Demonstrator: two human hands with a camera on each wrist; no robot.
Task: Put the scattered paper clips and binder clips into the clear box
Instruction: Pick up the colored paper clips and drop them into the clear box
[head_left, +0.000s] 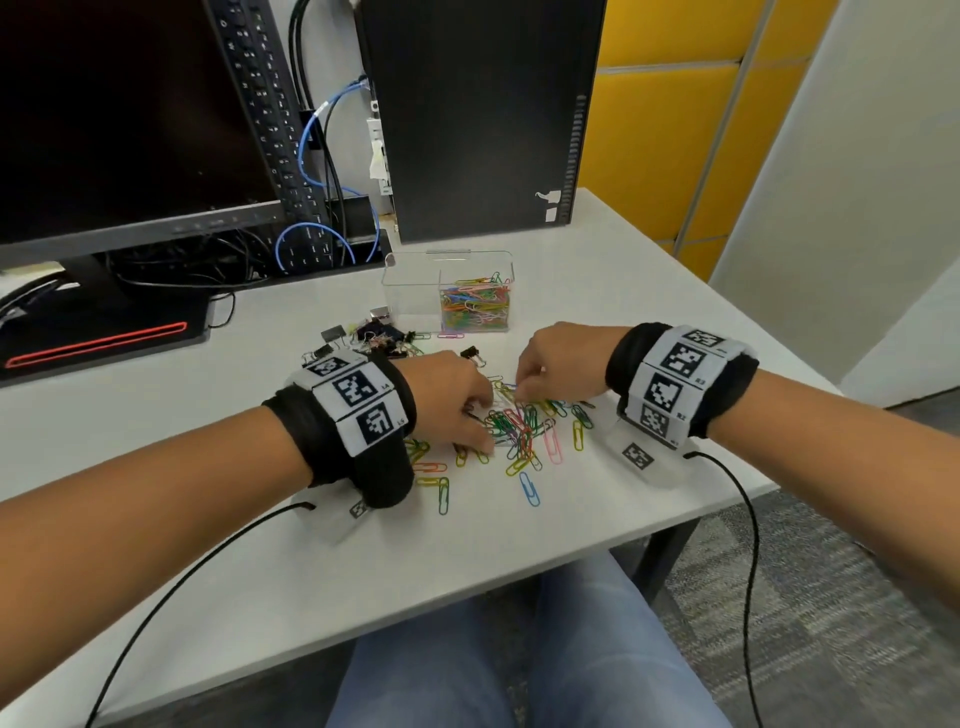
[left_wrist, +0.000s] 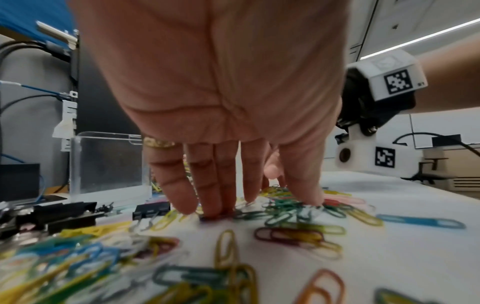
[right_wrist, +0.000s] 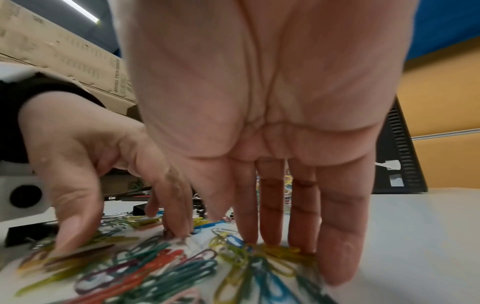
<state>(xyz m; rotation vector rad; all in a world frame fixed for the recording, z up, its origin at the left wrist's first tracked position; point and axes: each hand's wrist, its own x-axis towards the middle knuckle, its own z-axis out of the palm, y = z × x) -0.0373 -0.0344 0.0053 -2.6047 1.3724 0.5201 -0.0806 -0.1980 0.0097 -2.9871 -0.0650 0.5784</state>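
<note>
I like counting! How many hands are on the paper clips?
2. The left hand touches the left of the heap of coloured wire paper clips, the right hand touches its right; none hidden.

White desk (head_left: 597, 291) – paper clips (head_left: 524, 431), binder clips (head_left: 379, 332), clear box (head_left: 449, 291), PC tower (head_left: 483, 119).

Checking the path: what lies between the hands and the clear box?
In the head view, a lone black binder clip and bare table lie before the clear box.

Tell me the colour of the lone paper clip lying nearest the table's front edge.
Blue. The lone paper clip shows best in the head view, apart from the pile.
</note>
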